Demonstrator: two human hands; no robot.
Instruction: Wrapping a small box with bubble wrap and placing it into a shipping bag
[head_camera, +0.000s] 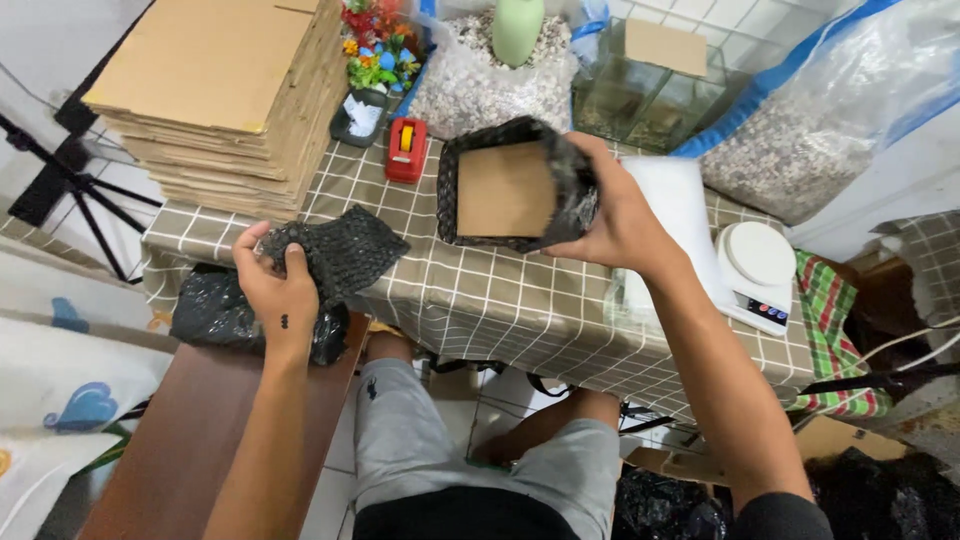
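Wrapping is the step judged to be in hand: a flat brown cardboard box partly sleeved in black bubble wrap (505, 190) is held upright above the table covered in a checked olive cloth (470, 290). The right hand (610, 215) is clamped on the right edge of the box, with the fingers (585, 160) curled over the top corner and the thumb beneath; the black wrap lies between fingers and cardboard on that side, while the brown face (turned toward the camera) is left bare.

The left hand (275, 285) is closed on a loose sheet of black bubble wrap (335, 250), pinched at its left end between thumb and fingers; the rest of the sheet rests on the table edge, well apart from the box. A black plastic bag (215, 315) lies just below that hand.

A stack of flat brown cardboard sheets (230, 90), a red tape dispenser (406, 148) and a white round kitchen scale (757, 262) stand on the table.

The next move is judged to call for the loose sheet being brought to the bare face, with the right-hand grip kept firm.
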